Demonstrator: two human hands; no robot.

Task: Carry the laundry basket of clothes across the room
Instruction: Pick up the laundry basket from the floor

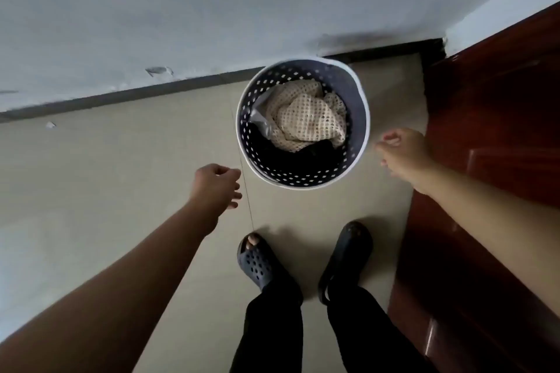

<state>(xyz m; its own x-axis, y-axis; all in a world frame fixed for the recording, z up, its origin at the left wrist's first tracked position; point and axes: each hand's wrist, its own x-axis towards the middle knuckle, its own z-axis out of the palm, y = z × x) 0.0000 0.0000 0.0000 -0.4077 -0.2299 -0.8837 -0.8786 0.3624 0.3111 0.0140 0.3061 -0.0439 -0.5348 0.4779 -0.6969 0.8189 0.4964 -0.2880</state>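
Observation:
A round laundry basket (pixel 359 94) with a white rim and perforated blue-grey walls stands on the floor near the wall. Inside it lie a cream mesh garment (pixel 306 118), a grey piece and dark clothes (pixel 291 154). My left hand (pixel 216 183) hovers just left of the basket's near rim, fingers loosely curled, holding nothing. My right hand (pixel 404 151) hovers just right of the rim, fingers loosely curled, also holding nothing. Neither hand touches the basket.
A dark red wooden door (pixel 497 160) runs along the right side. A pale wall with a dark baseboard (pixel 121 97) lies behind the basket. My two feet in dark slippers (pixel 257 263) stand on the beige tiled floor below the basket.

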